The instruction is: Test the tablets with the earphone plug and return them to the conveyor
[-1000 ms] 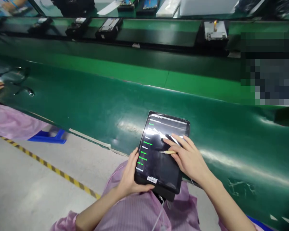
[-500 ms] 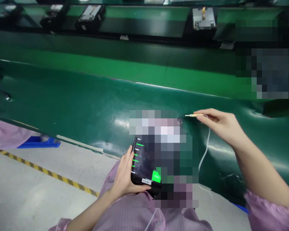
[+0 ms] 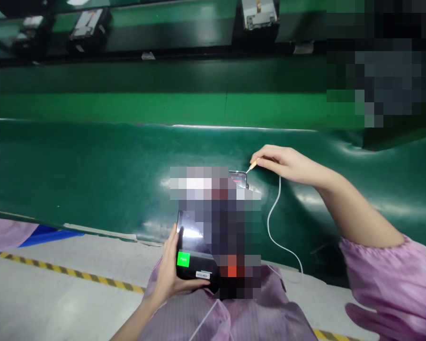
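Observation:
My left hand [image 3: 168, 260] is wrapped round the lower left edge of a black touchscreen device [image 3: 195, 258], which shows a green box and has a white label below. In my right hand [image 3: 282, 161] is pinched a thin yellow pen-like probe [image 3: 254, 164] with a white cord [image 3: 269, 222]. Its pale tip meets, or nearly meets, the upper right corner of a lit screen [image 3: 238, 180] with a red line on it. A pixelated patch covers the space between; whether both screen parts belong to one device I cannot tell.
The dark green bench mat [image 3: 102, 166] runs across the view. Beyond it, black fixtures with phone-like units [image 3: 88, 26] [image 3: 259, 14] stand along a green line. A pink sleeve [image 3: 9, 234] and a blue object [image 3: 49, 235] are at left. Yellow-black tape [image 3: 71, 272] marks the floor.
My right hand has brought the probe left and down against or close to the screen's corner. The green-text list on the device has gone; the green box now sits at lower left.

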`<state>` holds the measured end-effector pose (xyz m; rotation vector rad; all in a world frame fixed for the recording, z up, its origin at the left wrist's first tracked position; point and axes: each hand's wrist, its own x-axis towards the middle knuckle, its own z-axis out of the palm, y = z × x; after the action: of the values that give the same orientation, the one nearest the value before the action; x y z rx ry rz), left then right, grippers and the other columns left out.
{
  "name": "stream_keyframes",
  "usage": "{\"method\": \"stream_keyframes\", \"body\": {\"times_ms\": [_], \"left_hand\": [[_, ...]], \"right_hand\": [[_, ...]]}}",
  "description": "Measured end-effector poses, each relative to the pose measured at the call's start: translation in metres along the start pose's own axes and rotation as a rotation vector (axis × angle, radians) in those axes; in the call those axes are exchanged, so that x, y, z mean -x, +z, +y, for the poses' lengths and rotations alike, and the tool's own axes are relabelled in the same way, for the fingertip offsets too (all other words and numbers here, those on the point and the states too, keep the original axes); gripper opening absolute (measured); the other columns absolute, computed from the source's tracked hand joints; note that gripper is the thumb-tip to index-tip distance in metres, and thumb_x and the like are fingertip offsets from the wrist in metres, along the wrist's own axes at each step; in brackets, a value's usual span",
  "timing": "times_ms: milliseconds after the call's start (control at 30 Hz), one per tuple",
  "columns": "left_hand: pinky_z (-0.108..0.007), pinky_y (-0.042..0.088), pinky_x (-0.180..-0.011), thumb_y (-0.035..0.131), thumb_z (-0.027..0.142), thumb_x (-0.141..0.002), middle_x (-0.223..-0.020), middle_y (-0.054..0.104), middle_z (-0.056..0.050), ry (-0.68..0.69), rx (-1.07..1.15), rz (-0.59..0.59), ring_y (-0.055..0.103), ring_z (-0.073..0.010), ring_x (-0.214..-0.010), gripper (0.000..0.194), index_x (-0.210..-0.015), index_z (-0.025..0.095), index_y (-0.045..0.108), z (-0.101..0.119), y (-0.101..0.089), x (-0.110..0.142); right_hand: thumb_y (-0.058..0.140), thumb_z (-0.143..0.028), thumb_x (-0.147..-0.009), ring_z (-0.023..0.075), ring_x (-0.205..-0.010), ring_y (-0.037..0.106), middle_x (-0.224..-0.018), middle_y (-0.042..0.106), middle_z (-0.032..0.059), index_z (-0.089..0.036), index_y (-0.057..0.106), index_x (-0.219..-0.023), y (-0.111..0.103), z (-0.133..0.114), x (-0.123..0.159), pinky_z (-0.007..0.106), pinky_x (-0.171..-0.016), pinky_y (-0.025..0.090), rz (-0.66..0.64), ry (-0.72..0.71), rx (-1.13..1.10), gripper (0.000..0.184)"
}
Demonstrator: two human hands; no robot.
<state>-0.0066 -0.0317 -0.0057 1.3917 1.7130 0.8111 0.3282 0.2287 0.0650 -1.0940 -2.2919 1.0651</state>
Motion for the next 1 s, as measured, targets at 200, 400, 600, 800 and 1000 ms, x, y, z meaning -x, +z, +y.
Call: {"method": "stream_keyframes", "body": {"times_ms": [200,400,600,800,1000], "left_hand": [[-0.058,0.039,-0.11,0.095,0.042,-0.031,-0.151,0.04,-0.006,0.009,0.01,0.013,0.033,-0.0444,-0.139,0.124,-0.142,0.041,0.039,-0.015,0.0,0.007],[-0.057,0.04,-0.109,0.092,0.053,-0.036,-0.152,0.037,-0.012,0.075,-0.053,0.006,0.036,-0.0428,-0.138,0.125,-0.146,0.034,0.034,-0.024,-0.001,0.01],[-0.055,0.044,-0.107,0.089,0.059,-0.043,-0.157,0.028,-0.013,0.095,-0.149,-0.022,0.037,-0.0413,-0.137,0.13,-0.151,0.032,0.023,-0.022,-0.003,0.011],[-0.054,0.047,-0.104,0.083,0.067,-0.049,-0.16,0.02,-0.007,0.179,-0.175,-0.014,0.04,-0.0403,-0.136,0.125,-0.152,0.037,0.019,-0.025,-0.004,0.012],[-0.051,0.046,-0.107,0.077,0.073,-0.051,-0.156,0.031,-0.009,0.031,-0.125,-0.003,0.044,-0.0386,-0.133,0.122,-0.152,0.031,0.023,-0.039,-0.007,0.021]], "right_hand": [[0.041,-0.051,-0.096,0.0184,-0.084,0.061,-0.093,0.064,0.0034,-0.019,0.067,-0.093,-0.002,0.004,-0.01,0.032,-0.078,0.049,-0.096,-0.022,-0.05,0.041],[0.052,-0.052,-0.09,0.0209,-0.09,0.062,-0.098,0.068,0.0045,-0.02,0.07,-0.098,-0.006,0.013,-0.019,0.034,-0.081,0.048,-0.235,0.101,-0.249,0.038],[0.067,-0.049,-0.078,0.0188,-0.074,0.063,-0.085,0.071,0.0041,-0.021,0.074,-0.094,-0.008,0.018,-0.034,0.033,-0.072,0.051,-0.303,0.279,-0.45,0.033],[0.076,-0.044,-0.072,0.0179,-0.072,0.064,-0.079,0.07,0.0034,-0.02,0.074,-0.09,0.001,0.025,-0.041,0.032,-0.071,0.055,-0.281,0.37,-0.612,0.03],[0.076,-0.042,-0.073,0.0188,-0.075,0.067,-0.079,0.071,0.0022,-0.022,0.075,-0.087,-0.006,0.022,-0.046,0.031,-0.071,0.055,-0.393,0.329,-0.596,0.025]]}}
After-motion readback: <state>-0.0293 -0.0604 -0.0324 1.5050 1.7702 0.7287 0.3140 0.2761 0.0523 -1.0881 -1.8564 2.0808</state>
